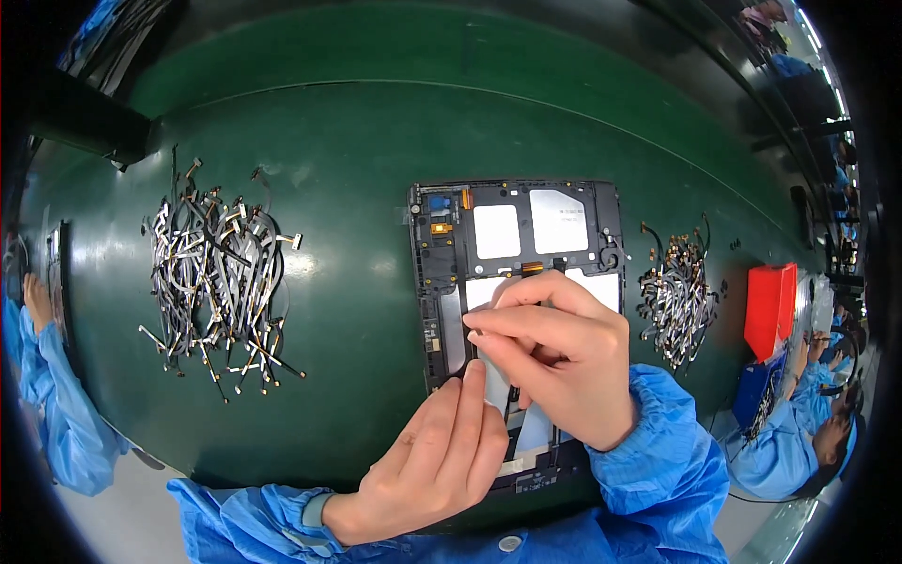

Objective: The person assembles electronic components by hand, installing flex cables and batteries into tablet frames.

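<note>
Beneath the fingers of the right hand (568,355), pinched narrow, and left hand (434,454), bunched, any grasp indiscernible, the flat black rectangular electronic device (498,266) seems stiff yet fragile, best gripped edgewise.

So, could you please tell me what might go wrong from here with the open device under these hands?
The right hand is close to an orange connector on the open device and might knock it. The left hand lies over the device's exposed inside, and its bare fingertips could smudge it. The right sleeve is near the smaller pile of silver pieces and may scatter some.
</note>
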Tool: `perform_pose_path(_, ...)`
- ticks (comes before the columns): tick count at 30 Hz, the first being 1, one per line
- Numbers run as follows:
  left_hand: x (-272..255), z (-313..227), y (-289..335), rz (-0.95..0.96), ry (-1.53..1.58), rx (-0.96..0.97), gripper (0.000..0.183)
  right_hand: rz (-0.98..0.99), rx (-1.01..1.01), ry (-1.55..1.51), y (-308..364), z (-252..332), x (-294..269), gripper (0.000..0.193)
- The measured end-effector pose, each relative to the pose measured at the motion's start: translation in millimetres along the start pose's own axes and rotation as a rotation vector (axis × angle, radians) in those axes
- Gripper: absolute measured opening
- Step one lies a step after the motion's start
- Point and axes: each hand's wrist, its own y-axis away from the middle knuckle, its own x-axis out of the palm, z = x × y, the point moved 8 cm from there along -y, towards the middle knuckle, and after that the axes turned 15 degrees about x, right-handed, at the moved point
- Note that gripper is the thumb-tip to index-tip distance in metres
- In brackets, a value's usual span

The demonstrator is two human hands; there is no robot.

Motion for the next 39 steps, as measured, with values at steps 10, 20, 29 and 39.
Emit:
perform_pose_path(10, -1, 0, -2, 0.016, 0.013, -0.004, 0.010, -0.010, 0.023, -0.101, -11, -3, -2, 0.014)
perform_pose_path(20, -3, -1, -2, 0.014, -0.004, -0.016, 0.008, -0.110, -0.079, -0.022, -9, 5, -2, 0.013)
perform_pose_path(29, -1, -1, -3, 0.023, -0.016, -0.015, 0.008, -0.117, 0.062, 0.020, -11, 3, -5, 0.016)
perform_pose_path(39, -1, -1, 0, -0.009, -0.008, -0.009, 0.010, -0.080, -0.213, 0.404, 25, 32, 7, 0.032)
